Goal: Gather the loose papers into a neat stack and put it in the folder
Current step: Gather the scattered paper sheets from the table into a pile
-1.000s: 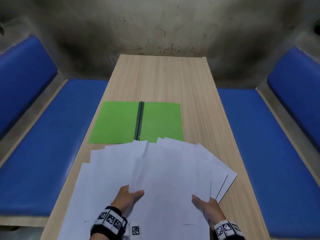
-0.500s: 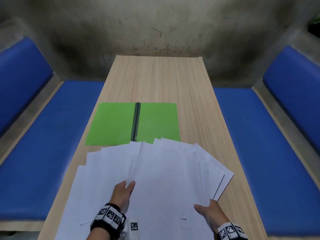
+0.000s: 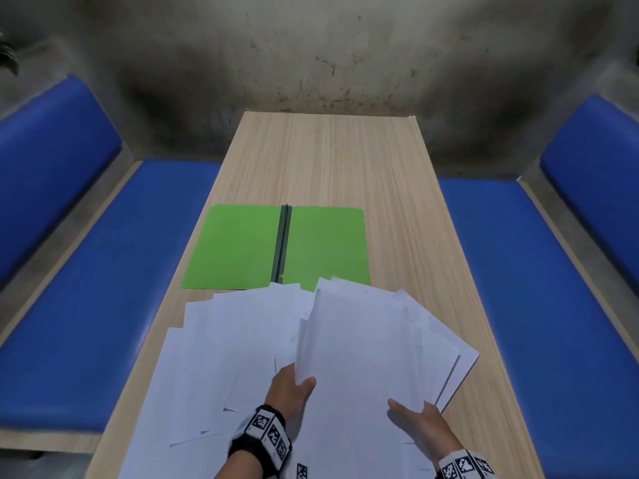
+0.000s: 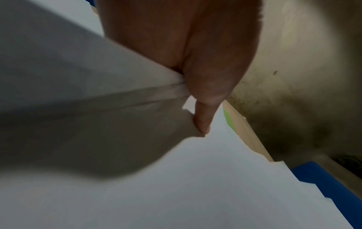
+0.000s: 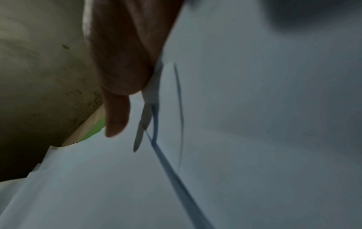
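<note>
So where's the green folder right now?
In the head view the green folder lies open and flat on the wooden table, just beyond the fanned white papers, whose far edges overlap its near edge.

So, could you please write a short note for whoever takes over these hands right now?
Left hand: grips the left edge of several papers, thumb on top, lifting them.
Right hand: holds the sheets' right side, thumb on top; its fingers are hidden underneath.
Things: the sheets are fanned out across the near end of the table; the green folder lies open and empty just beyond, its near edge slightly covered.
Done: gathering begun.
Left: square the stack and put it in the folder.
</note>
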`<action>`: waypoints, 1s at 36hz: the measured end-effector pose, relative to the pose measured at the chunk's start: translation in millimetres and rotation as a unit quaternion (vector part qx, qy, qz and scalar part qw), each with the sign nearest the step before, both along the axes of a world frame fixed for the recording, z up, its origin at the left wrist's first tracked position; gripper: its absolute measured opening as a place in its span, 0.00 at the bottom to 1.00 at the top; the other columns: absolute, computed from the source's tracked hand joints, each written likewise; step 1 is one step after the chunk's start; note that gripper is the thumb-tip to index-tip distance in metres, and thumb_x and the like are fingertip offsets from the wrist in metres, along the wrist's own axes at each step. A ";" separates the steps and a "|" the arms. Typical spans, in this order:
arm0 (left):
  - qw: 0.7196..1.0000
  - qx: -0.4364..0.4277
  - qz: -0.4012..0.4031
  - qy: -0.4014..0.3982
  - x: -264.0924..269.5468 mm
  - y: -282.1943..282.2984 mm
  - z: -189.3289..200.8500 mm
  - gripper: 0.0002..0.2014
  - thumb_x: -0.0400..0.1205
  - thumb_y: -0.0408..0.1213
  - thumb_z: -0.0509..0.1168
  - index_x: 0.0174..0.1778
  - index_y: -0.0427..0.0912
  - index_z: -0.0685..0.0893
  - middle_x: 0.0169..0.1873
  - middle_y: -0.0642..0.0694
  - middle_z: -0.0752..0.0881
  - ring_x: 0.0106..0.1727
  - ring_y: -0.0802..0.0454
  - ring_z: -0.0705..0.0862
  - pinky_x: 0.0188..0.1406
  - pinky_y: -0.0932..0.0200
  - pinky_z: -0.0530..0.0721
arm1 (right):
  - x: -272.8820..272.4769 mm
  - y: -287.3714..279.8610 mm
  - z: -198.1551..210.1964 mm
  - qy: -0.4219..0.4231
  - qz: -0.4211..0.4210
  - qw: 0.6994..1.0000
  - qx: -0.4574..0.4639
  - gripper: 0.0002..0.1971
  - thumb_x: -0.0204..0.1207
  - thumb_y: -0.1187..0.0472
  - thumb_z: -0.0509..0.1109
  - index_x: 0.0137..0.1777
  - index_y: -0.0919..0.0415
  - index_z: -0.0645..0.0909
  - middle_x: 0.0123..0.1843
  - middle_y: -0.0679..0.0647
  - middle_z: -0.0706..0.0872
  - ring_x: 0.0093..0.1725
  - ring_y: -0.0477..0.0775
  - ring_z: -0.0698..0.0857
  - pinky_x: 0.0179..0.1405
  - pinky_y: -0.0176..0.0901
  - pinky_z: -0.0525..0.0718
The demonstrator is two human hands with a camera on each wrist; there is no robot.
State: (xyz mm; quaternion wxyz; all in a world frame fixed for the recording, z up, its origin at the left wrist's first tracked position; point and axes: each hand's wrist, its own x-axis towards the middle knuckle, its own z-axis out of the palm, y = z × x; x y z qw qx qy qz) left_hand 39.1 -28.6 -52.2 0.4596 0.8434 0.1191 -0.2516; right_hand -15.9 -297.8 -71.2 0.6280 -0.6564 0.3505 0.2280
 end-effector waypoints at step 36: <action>0.935 0.270 0.230 -0.003 -2.9 115.1 -21.2 0.14 0.80 0.41 0.69 0.54 0.35 0.90 0.67 0.38 0.79 0.64 0.36 0.77 0.60 0.44 0.82 | 2.2 -6.7 -21.6 0.019 -0.035 0.999 0.004 0.13 0.70 0.79 0.73 0.55 0.74 0.83 0.53 0.72 0.89 0.56 0.73 0.87 0.64 0.65 0.81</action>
